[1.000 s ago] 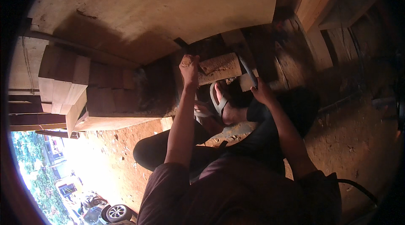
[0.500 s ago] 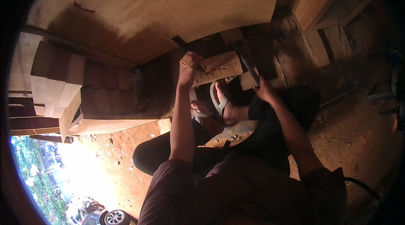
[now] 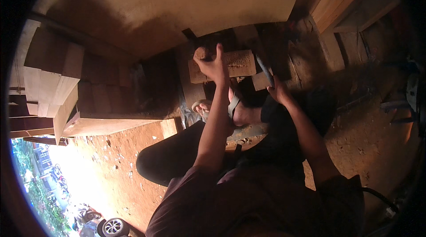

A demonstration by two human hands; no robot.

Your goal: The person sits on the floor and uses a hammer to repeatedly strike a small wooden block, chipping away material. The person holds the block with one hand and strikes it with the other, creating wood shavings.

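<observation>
A pale wooden block [image 3: 242, 62] with a rough, pitted top lies in front of my feet. Over its left part reaches my left hand [image 3: 214, 67], thumb raised and fingers curled about a rounded brown lump [image 3: 201, 53], whose kind I cannot make out. My right hand [image 3: 278, 91] is wrapped round the lower end of a long, narrow grey bar-like tool [image 3: 265, 69]. This tool slants up and to the left, its upper end near the block's right edge. Shadow hides most of the right fingers.
A large wooden panel [image 3: 177, 1] spans the far side. Stacked boards [image 3: 53, 86] stand at left, and a wooden frame [image 3: 344, 6] at far right. My sandalled foot [image 3: 200, 108] rests near the block. Dirt ground [image 3: 120, 157] and a vehicle wheel [image 3: 114, 227] show lower left.
My left hand has moved right across the block, its thumb now lifted away from the fist. My right hand has barely moved, and the grey tool leans slightly differently.
</observation>
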